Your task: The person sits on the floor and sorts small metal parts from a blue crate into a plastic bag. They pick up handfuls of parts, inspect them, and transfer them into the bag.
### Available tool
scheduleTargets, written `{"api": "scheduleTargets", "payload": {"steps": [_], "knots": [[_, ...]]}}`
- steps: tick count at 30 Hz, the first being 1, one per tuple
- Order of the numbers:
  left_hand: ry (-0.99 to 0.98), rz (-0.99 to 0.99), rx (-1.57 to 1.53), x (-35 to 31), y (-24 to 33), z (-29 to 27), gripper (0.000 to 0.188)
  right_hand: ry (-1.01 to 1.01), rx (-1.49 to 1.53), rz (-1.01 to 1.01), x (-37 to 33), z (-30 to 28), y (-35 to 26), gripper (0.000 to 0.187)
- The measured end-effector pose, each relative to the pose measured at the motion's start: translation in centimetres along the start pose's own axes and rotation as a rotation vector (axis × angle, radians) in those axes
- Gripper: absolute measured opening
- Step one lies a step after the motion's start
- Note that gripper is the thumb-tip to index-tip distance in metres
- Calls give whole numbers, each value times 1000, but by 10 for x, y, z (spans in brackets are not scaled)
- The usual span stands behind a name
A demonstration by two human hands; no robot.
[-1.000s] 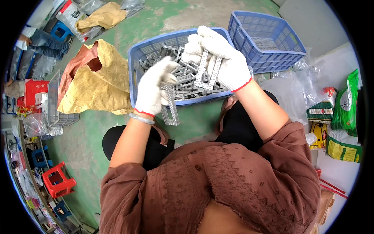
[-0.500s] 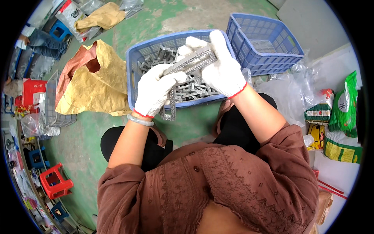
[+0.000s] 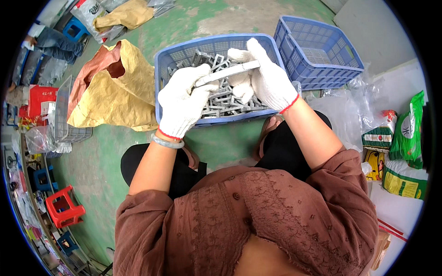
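My left hand (image 3: 181, 102), in a white knit glove with a red cuff edge, pinches one end of a grey metal frame piece (image 3: 229, 72) between thumb and fingers. At its other end, my gloved right hand (image 3: 275, 86) grips the same piece. It shows its narrow side, slanting up to the right. Right below lies a blue plastic basket (image 3: 158, 99) with a heap of similar grey metal pieces (image 3: 222, 105). Both hands hover over this heap. Parts of my fingers are hidden behind the piece and the gloves.
Another blue basket (image 3: 317, 76) stands at the right. To the left is a yellow paper sack (image 3: 110, 101), torn at the top, beside a grey crate (image 3: 73, 133). A red stool (image 3: 65, 207) stands farther left. Clear plastic bags (image 3: 340, 108) and green packages (image 3: 407, 129) line the right wall.
The held metal piece has turned from its open face to its narrow side. A second piece that hung beneath my left hand no longer shows. My left fingers have shifted along the held piece.
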State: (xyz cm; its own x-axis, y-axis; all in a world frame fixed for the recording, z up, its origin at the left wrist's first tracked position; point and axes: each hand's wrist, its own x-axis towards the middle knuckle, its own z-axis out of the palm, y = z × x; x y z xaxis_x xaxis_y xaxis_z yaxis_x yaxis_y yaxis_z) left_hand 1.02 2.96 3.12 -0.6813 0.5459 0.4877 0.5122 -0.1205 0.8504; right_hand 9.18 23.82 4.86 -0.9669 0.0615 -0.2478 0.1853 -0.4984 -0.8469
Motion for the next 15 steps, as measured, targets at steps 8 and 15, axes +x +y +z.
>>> {"api": "scheduleTargets", "payload": {"steps": [8,15], "knots": [[42,-78,-227,3,4,3,60,-47,117,3,1,-3,5,62],[57,-205,-302,2,4,2,76,-77,135,-27,-5,1,1,52]]}}
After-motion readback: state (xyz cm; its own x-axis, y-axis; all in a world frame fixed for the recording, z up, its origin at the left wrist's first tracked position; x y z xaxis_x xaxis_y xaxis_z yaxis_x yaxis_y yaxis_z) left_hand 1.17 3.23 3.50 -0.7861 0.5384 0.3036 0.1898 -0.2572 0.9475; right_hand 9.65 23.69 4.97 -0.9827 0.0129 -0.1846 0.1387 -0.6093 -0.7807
